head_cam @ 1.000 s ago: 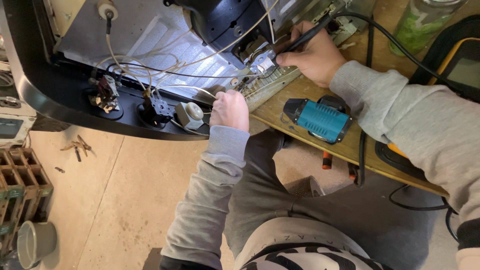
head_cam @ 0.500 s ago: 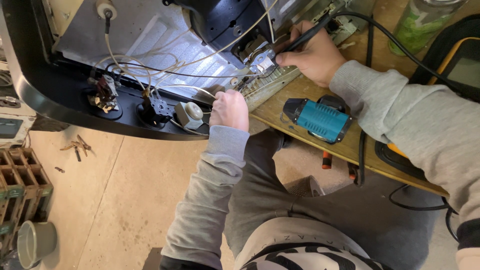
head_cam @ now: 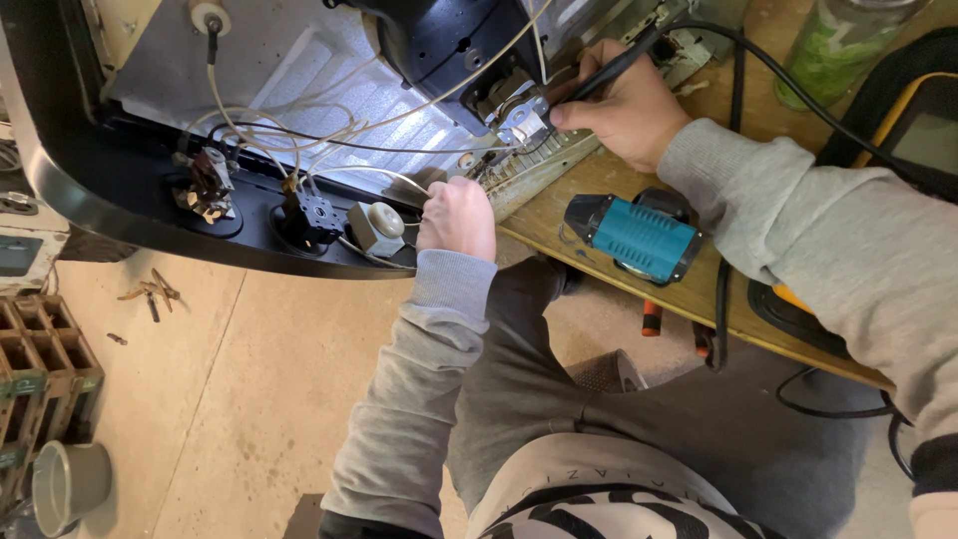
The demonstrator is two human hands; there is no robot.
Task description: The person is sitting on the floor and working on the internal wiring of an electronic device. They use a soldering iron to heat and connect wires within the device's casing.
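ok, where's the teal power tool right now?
Head view, right of centre: the teal power tool lies on the wooden bench, just below the right hand holding the soldering iron.

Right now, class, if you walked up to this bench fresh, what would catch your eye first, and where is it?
First, the right hand at top centre, holding a black pen-like corded tool to a metal part inside the opened appliance. Next, the left hand in the middle, closed around thin pale wires by the appliance's black edge. Then the bright teal power tool lying on the wooden bench just right of centre.
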